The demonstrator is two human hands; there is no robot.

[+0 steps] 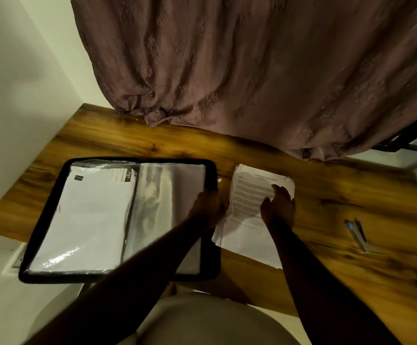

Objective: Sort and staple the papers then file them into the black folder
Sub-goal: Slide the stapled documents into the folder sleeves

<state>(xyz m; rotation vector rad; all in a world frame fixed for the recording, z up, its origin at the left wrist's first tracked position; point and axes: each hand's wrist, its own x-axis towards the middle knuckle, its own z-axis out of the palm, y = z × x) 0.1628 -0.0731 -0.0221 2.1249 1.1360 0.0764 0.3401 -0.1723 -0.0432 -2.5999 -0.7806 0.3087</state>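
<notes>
Papers (247, 192) lie in a loose stack on the wooden bench (327, 195), just to the right of the black folder (77, 276). The top sheet is printed, and the edges below it are fanned unevenly. The folder lies open and flat at the left end of the bench. White sheets (90, 215) already sit in its left-hand clear sleeve, and a shiny plastic sleeve (167, 195) lies over its right half. My right hand (279, 207) rests on top of the stack with the fingers spread and fairly straight. My left hand (207, 205) is at the folder's right edge, touching the near left side of the stack. It is too dark for me to tell whether its fingers grip anything. Off to my right, well apart from the papers, the stapler (358, 235) lies on the bench. A brownish curtain (252, 70) hangs behind the bench's far edge.
</notes>
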